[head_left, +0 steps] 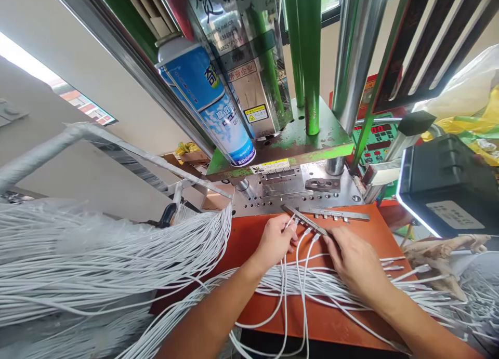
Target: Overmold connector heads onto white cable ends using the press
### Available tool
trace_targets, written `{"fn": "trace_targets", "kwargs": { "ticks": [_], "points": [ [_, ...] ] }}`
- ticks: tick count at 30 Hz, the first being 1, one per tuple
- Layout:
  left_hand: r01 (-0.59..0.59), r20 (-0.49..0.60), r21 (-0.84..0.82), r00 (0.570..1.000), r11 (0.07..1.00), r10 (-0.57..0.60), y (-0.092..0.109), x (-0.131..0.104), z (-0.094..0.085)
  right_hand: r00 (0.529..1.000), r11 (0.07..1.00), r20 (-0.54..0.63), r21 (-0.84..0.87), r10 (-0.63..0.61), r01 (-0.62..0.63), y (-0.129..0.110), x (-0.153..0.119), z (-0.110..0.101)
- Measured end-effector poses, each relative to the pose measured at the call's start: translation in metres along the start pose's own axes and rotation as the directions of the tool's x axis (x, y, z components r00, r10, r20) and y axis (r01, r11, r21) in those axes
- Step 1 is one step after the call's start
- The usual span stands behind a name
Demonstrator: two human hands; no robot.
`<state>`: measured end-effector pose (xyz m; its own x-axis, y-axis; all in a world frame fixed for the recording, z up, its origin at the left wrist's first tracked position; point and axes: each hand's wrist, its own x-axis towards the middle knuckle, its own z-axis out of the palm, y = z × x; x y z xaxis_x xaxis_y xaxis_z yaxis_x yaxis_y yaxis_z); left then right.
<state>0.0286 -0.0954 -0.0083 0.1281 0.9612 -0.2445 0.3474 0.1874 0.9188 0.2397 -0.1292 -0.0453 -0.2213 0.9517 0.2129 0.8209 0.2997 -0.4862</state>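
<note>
My left hand [277,240] pinches the end of a white cable at the left part of a narrow metal bar [306,221]. My right hand [353,252] grips the right end of this bar, thumb and fingers closed on it. Several white cables with plugs [307,233] hang down from the bar between my hands. Behind it, a second metal bar [351,215] with small slots lies on the orange table [249,244]. A thick bunch of white cables [273,281] crosses the table beneath my wrists.
Behind the bars stands a green press with a steel base plate [253,203]. A blue spray can [218,109] is at its upper left. A large cable bundle [117,260] hangs left; a black lamp-like box [448,187] and a cable-filled bag [477,281] are right.
</note>
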Motion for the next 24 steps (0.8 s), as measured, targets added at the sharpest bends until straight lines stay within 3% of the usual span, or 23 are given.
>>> {"fn": "trace_targets", "kwargs": {
  "ticks": [3,9,12,18,24],
  "points": [
    [0.111,0.06,-0.107,0.993,0.988,-0.105,0.006,0.004,0.003,0.999,0.999,0.043,-0.05,0.018,-0.016,0.0,-0.002,0.0],
    [0.24,0.222,-0.264,0.958,0.934,-0.184,0.012,0.003,0.02,0.998,0.999,0.054,-0.039,0.016,-0.014,0.001,-0.001,0.003],
    [0.224,0.203,-0.269,0.964,0.937,-0.172,0.011,0.001,0.025,0.998,1.0,0.068,-0.03,0.007,-0.005,0.001,-0.001,0.002],
    [0.175,0.123,-0.121,0.979,0.977,-0.16,0.008,0.001,0.032,0.998,0.999,0.061,-0.052,-0.005,0.008,0.001,0.0,0.004],
    [0.181,0.049,-0.231,0.983,0.956,-0.174,0.004,-0.013,0.046,1.0,0.992,0.001,-0.13,0.006,-0.006,-0.007,-0.005,0.005]
  ]
}}
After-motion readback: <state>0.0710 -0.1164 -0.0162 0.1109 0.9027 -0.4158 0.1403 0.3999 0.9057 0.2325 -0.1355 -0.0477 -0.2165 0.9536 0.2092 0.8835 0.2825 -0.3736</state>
